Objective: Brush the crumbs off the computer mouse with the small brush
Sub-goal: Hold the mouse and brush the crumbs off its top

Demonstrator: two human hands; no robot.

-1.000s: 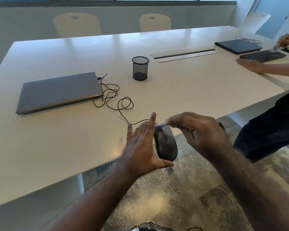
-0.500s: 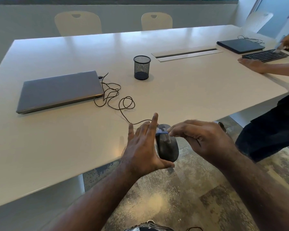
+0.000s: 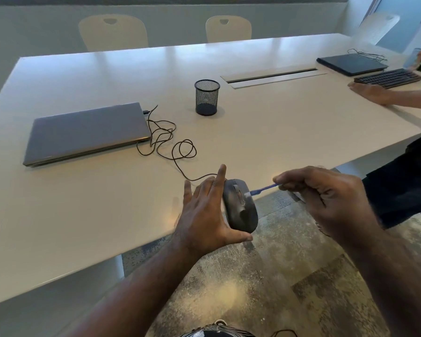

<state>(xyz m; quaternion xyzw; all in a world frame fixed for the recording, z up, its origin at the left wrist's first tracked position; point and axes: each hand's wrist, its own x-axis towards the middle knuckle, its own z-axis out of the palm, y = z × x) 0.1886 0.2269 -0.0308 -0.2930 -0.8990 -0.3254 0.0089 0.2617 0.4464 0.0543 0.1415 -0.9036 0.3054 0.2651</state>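
Floor [image 3: 289, 276]: mottled grey-brown carpet under the person's forearms.

Left hand [image 3: 204, 215]: holds the mouse [image 3: 241, 207] at the table's near edge. Thumb under the mouse's rear end, fingers nearly straight along its left side, index raised and pointing away. The mouse is dark grey, partly past the table [image 3: 83, 215] edge, so its rear hangs over the floor. Pale smudges show on its back; crumbs or glare, cannot tell which.

Right hand [image 3: 326, 195]: fingers curled, thumb and forefinger pinching the end of the brush [image 3: 261, 190], a thin blue handle. The brush runs leftward and slightly down from the fingertips. Its white tip lies on the mouse's right front, just beside the scroll wheel.

Cord [image 3: 170, 147]: thin and black, leaves the mouse's front, loops loosely over the table top and ends at a plug in the right rear corner of the laptop [image 3: 85, 132]. Laptop grey, lid closed, flat on the table, well left of the mouse.

Mesh cup [image 3: 206, 97]: black, upright, beyond the cord loops, apart from everything else.

Slot [image 3: 272, 77]: long cable slot in the table top, right of the cup.

Far right: a second person's hand [image 3: 370, 92] flat on the table, touching the near end of a black keyboard [image 3: 388, 77]. Behind it a dark closed laptop [image 3: 350, 64].

Far side: two pale chairs [image 3: 112, 32] pushed against the table.
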